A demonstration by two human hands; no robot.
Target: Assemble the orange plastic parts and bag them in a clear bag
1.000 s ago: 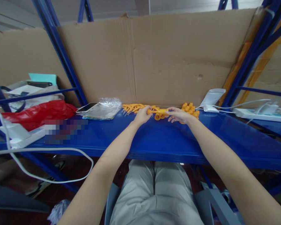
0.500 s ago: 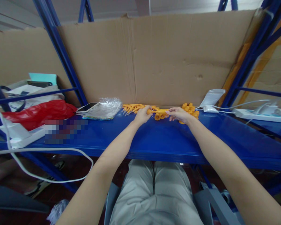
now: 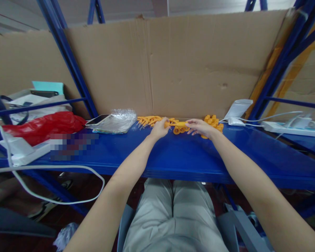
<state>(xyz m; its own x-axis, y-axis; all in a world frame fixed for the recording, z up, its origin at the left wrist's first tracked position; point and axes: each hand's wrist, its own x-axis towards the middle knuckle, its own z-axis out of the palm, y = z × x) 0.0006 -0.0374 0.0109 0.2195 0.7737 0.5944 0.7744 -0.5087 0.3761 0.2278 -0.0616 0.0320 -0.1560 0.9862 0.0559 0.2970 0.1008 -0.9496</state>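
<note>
An orange plastic assembly (image 3: 179, 126) with small wheels underneath lies at the back of the blue shelf (image 3: 173, 154). My left hand (image 3: 160, 128) is closed round its left end. My right hand (image 3: 201, 127) pinches its right end with thumb and fingers. Behind my left hand lies a heap of thin orange pieces (image 3: 148, 120). A pile of chunky orange parts (image 3: 212, 121) sits just behind my right hand.
A cardboard sheet (image 3: 189, 63) backs the shelf. To the left lie a clear plastic bag (image 3: 118, 120), a phone (image 3: 97, 120), a red bag (image 3: 42, 126) and a white cable (image 3: 55, 175). On the right are a white pouch (image 3: 237, 108) and a power strip (image 3: 291, 127).
</note>
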